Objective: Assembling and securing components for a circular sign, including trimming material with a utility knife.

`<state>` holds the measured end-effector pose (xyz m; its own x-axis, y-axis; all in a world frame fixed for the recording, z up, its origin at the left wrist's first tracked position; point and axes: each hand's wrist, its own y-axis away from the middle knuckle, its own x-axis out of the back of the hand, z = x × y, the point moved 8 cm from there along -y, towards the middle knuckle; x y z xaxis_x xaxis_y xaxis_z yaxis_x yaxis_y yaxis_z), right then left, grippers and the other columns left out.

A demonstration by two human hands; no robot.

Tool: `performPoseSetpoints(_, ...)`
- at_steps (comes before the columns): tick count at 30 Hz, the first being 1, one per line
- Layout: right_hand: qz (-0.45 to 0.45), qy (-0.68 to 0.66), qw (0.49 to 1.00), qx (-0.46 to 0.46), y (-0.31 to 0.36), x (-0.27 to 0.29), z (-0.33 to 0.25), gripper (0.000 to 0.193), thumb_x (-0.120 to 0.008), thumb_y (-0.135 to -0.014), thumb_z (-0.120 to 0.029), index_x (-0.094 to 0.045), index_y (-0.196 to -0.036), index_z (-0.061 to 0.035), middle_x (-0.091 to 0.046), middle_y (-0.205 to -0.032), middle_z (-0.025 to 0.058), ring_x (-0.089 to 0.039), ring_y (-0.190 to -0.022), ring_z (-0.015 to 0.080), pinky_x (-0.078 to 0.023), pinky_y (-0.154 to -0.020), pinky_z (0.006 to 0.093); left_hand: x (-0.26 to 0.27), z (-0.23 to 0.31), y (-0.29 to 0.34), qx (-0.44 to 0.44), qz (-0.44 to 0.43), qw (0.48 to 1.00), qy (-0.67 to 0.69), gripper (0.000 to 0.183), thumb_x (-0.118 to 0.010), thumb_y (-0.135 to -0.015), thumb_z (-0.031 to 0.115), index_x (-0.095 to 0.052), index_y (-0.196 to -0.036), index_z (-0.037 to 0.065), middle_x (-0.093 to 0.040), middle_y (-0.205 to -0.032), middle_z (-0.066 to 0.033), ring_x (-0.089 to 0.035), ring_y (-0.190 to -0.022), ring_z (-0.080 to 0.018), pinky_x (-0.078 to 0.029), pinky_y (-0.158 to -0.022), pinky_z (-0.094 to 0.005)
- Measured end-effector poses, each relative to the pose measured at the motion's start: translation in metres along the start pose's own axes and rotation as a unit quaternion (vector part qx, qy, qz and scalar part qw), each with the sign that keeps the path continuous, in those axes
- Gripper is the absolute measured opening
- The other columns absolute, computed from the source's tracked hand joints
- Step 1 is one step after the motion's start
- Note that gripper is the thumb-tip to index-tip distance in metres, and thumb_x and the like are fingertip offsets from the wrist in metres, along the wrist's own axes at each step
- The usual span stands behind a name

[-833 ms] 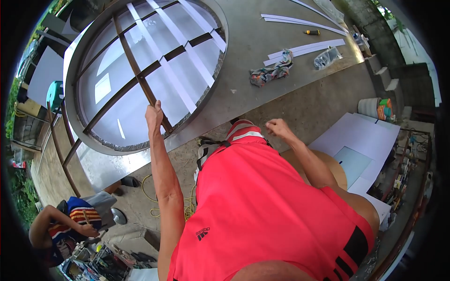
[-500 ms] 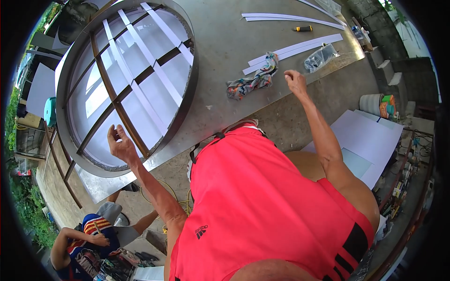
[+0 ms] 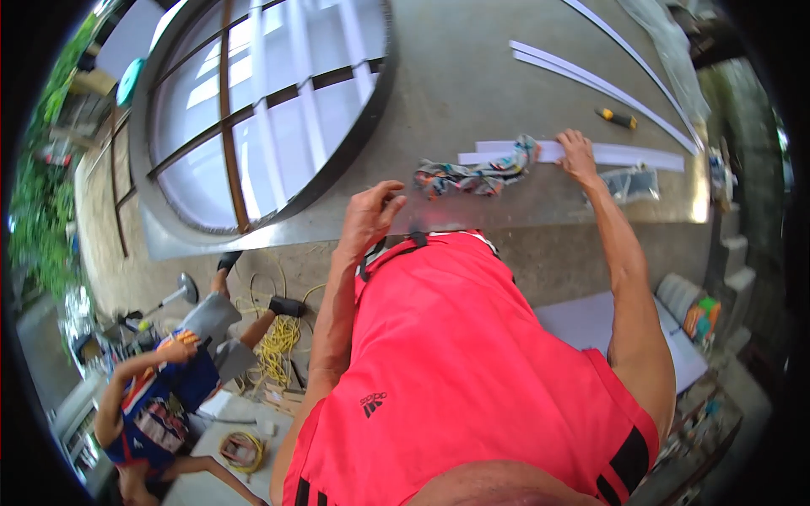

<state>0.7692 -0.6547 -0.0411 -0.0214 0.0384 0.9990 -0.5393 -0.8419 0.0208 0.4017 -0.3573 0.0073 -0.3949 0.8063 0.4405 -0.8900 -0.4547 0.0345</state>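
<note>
My right hand (image 3: 578, 158) lies across the flat white strips (image 3: 634, 158) on the metal table, its fingers reaching over them towards their far edge. Just left of it, a crumpled multicoloured rag (image 3: 472, 179) partly covers the strips' left ends. My left hand (image 3: 372, 212) is held near the table's front edge, left of the rag, with nothing in it and its fingers loosely bent, thumb apart. Farther left stands a large round metal frame (image 3: 354, 145) with dark crossbars, white strips across it and a glossy white panel inside.
More long white strips (image 3: 603, 84) lie on the far right of the metal table (image 3: 456, 76). Nearby are a yellow-and-black handled tool (image 3: 617, 118) and a clear plastic packet (image 3: 633, 185). At lower left another person (image 3: 160, 396) sits near a yellow cord (image 3: 278, 344) on the floor.
My right hand has come down onto the white strips. My left hand has left the round frame and moved right, towards the rag. The view has turned and shifted.
</note>
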Motion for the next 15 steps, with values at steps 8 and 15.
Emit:
performPoseSetpoints(8,-0.070,-0.096,0.992,0.039,-0.017,-0.007,0.011,0.038,-0.069,-0.071,-0.003,-0.054,-0.105,-0.0094,-0.054,-0.097,0.0129,-0.054,-0.099,0.0358,-0.041,-0.084,0.0459,-0.023,-0.016,-0.006,0.062,-0.016,0.998,0.009,0.025,-0.068,-0.094,0.022,-0.069,-0.111,0.004,-0.073,-0.094,-0.0164,-0.071,-0.086,-0.0284,-0.053,-0.076,-0.0383)
performPoseSetpoints(15,-0.106,-0.176,0.978,-0.042,-0.054,0.001,0.034,0.011,-0.065,-0.081,-0.010,-0.063,-0.090,-0.0034,-0.069,-0.086,0.0181,-0.065,-0.085,0.0386,-0.048,-0.075,0.0484,-0.024,-0.007,-0.021,0.061,-0.039,0.994,0.076,0.026,-0.067,-0.095,0.022,-0.069,-0.111,0.002,-0.072,-0.086,-0.0126,-0.068,-0.077,-0.0220,-0.052,-0.071,-0.0341)
